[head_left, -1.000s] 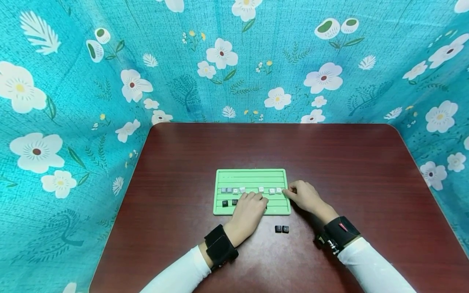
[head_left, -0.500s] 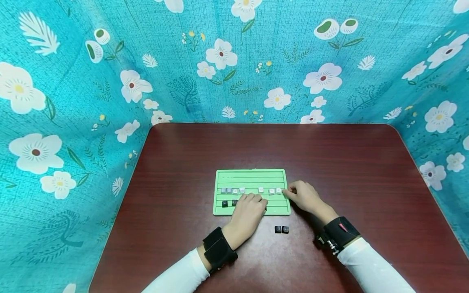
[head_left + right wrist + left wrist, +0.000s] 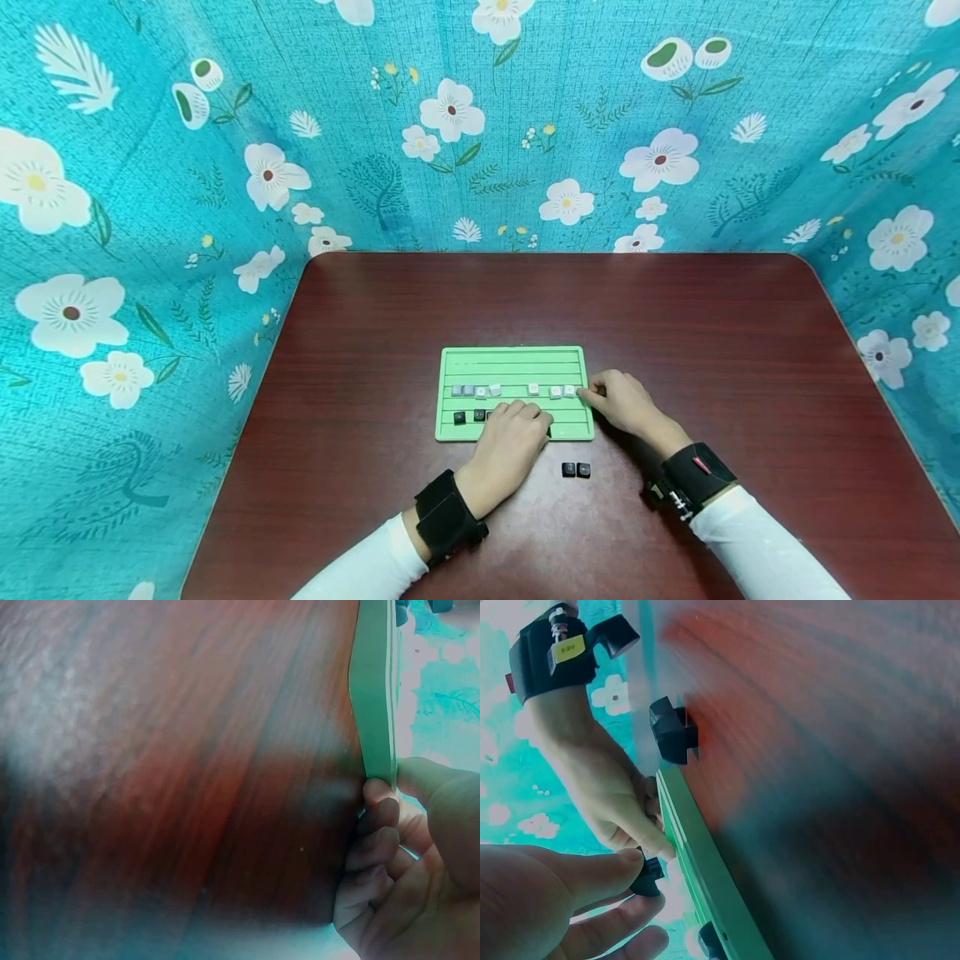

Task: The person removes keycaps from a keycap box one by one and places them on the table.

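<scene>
A shallow green ridged tray lies on the table. Over its near half, my left hand pinches a black keycap between thumb and finger, close above the tray in the left wrist view. My right hand grips the tray's right edge, thumb on top and curled fingers at the side and below, seen in the right wrist view. A spaced row of white and greyish keycaps crosses the tray's middle. Black keycaps sit in a nearer row, partly hidden by my left hand.
Two black keycaps stand side by side on the dark red wooden table, just in front of the tray. A turquoise flowered curtain hangs behind the table and along its sides.
My left hand has shifted slightly right and nearer along the tray, uncovering part of another black keycap in the near row. The right hand keeps its hold on the edge.
</scene>
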Tool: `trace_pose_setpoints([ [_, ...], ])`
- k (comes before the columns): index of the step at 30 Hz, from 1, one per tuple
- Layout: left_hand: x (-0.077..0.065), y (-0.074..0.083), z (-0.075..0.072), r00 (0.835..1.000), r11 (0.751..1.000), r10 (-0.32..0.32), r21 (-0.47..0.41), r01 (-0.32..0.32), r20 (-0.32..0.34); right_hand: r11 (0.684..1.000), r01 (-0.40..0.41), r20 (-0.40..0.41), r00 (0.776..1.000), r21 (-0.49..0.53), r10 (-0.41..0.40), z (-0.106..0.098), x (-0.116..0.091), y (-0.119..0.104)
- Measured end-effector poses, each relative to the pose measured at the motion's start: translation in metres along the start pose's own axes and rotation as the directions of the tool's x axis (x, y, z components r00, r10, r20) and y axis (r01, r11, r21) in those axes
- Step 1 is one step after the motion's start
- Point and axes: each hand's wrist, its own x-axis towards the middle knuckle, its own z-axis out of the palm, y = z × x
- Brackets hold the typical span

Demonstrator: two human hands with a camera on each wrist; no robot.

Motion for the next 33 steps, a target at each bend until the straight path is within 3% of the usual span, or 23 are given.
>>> trace_pose_setpoints([
  [6, -0.002, 0.003, 0.000, 1.000, 1.000, 0.012, 0.006, -0.012, 0.019, 1.000, 0.012, -0.005, 1.000, 0.000, -0.012, 0.000, 0.001, 0.000],
  [24, -0.007, 0.011, 0.001, 0.999, 0.999, 0.042, 0.016, -0.042, -0.013, 1.000, 0.015, -0.011, 1.000, -0.006, -0.015, 0.001, 0.001, 0.001],
  [33, -0.010, 0.017, 0.002, 0.999, 0.999, 0.033, -0.005, -0.033, 0.031, 1.000, 0.012, -0.010, 1.000, -0.002, -0.012, 0.001, 0.000, 0.001],
])
